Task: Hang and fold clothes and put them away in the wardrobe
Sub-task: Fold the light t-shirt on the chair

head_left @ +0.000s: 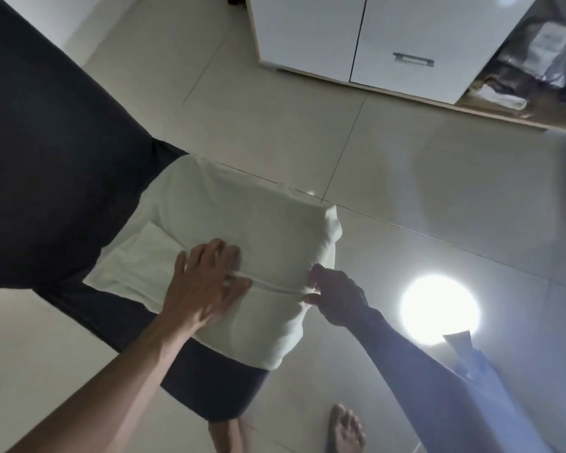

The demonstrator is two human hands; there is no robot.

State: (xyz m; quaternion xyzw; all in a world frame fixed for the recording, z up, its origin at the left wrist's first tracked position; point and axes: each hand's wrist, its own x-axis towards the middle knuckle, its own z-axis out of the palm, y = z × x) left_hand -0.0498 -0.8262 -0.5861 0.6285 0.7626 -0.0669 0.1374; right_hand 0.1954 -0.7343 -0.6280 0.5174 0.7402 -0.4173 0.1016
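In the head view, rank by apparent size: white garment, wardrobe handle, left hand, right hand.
1. White garment, by far the largest.
2. Left hand.
3. Right hand, close to the left; ranking unsure.
4. Wardrobe handle, smallest, though it is farther from the camera.

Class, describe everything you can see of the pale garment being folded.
The pale garment looks like soft, off-white cloth, partly folded into layers, lying on a dark surface with its right part hanging over the edge above the tiled floor. The left hand rests spread on it; the right hand pinches a folded edge running between both hands.
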